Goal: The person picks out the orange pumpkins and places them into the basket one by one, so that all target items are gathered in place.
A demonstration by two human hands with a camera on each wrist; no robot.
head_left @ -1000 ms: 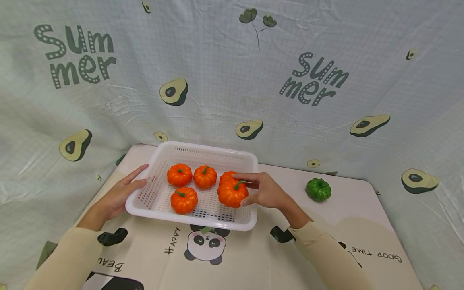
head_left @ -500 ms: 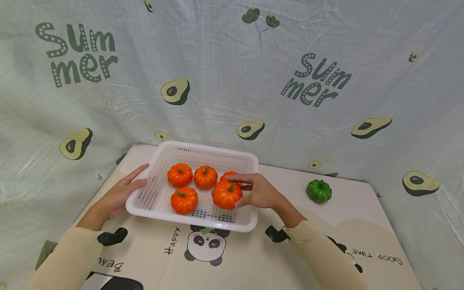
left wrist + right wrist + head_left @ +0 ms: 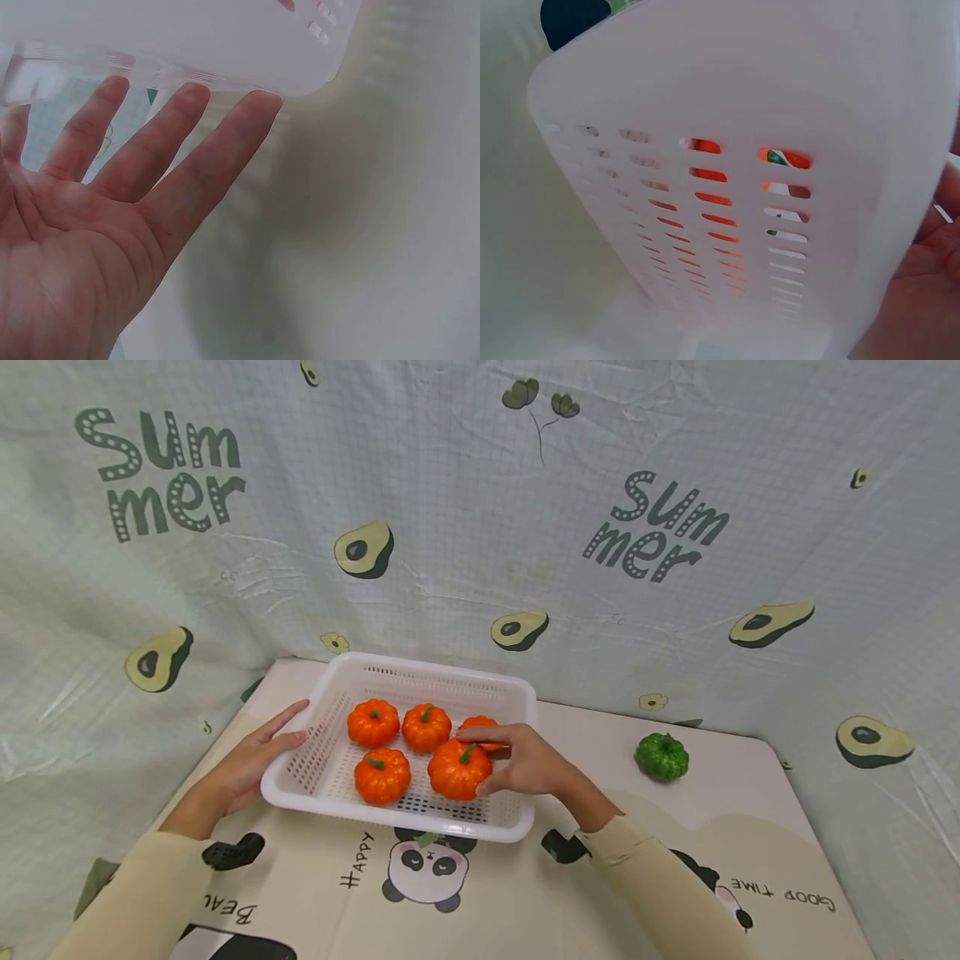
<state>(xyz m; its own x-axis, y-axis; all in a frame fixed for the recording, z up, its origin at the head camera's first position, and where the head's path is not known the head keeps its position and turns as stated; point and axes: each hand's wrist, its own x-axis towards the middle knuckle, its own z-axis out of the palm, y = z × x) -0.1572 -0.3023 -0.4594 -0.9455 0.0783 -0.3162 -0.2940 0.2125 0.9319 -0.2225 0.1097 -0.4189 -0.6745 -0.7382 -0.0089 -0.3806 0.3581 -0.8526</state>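
Observation:
A white plastic basket with slotted walls stands on the table and contains several small orange pumpkins with green stems. My right hand reaches over the basket's right side and grips one orange pumpkin between thumb and fingers. Behind that hand, another pumpkin is partly covered. The other pumpkins sit in the left and middle part. My left hand is at the basket's left wall; in the left wrist view its straight fingertips touch the plastic. The basket wall hides most of the right hand in the right wrist view.
On the table to the right of the basket sits a green pumpkin. The tablecloth carries panda prints and lettering. A pale curtain with avocado prints hangs behind the table.
My right hand has moved the gripped pumpkin left and slightly toward me, showing more of the pumpkin behind it. The left hand has stayed at the basket's side.

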